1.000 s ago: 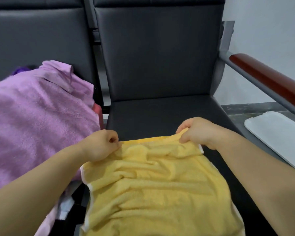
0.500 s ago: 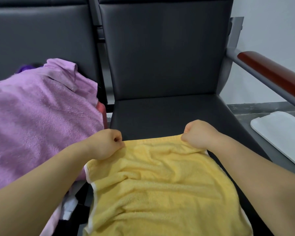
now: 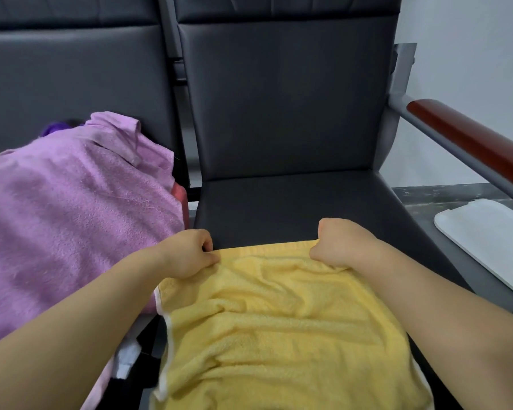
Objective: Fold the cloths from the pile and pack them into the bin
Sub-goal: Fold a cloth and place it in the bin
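Here the yellow towel lies rumpled on the dark chair seat, long axis running toward the person. The left hand and right hand are knuckles-up, each grip clenched on a far corner.

Yellow terry cloth, white-edged and wrinkled, lies spread at 6 o'clock with its far edge pulled straight and its far corners gripped by the left hand and right hand. The pile is at 9 o'clock, with a big purple-pink towel draped on top and a red bit peeking out.
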Tool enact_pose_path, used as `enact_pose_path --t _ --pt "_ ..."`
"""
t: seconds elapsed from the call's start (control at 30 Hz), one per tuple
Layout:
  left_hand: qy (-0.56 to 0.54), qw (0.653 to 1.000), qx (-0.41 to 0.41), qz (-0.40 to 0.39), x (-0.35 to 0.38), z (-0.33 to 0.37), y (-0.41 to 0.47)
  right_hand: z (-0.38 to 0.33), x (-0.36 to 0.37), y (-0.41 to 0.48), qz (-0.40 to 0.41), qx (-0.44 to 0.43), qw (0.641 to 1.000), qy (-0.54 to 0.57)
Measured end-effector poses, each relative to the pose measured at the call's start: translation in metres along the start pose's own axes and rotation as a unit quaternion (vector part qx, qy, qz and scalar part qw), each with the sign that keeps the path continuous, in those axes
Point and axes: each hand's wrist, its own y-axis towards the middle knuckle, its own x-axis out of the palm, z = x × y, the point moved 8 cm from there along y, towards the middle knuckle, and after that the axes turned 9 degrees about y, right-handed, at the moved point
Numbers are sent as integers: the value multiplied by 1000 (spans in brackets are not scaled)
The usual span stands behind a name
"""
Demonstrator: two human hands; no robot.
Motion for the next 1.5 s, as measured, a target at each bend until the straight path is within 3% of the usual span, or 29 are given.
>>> enact_pose_path --t 0.13,0.4,0.67,0.77,0.83,0.9,0.97,1.07,1.17,1.3,1.4,1.5 --pt "23 999 29 18 -10 3 -5 2 -5 -1 33 -12 998 -48" --pt "67 994 62 62 -45 1 -25 17 -15 -7 73 -30 996 -43" --pt "139 986 -12 90 -49 -22 -32 31 -24 -17 112 -11 994 0" --pt "68 988 -68 117 -51 -35 -30 39 -30 -11 125 21 988 83" --pt "-17 985 -109 134 -52 -43 -32 47 -35 -7 115 63 961 243" --pt "-97 975 -139 147 -54 -47 -34 57 -34 -11 102 126 884 438" --pt "-184 955 -163 167 -57 -49 -37 63 -34 -12 101 156 838 513" --pt "-310 910 -194 198 -67 -51 -40 55 -44 -11 115 145 851 492" --pt "-345 883 -197 249 -95 -46 -40 29 -73 -19 150 83 865 471" --pt "-423 836 -165 308 -150 -35 -37 3 -144 -29 237 -13 826 512" --pt "-453 800 -97 381 -206 -24 -48 -6 -206 -44 327 -85 783 522" --pt "-420 796 -54 432 -235 -14 -66 -6 -233 -63 397 -113 758 505"
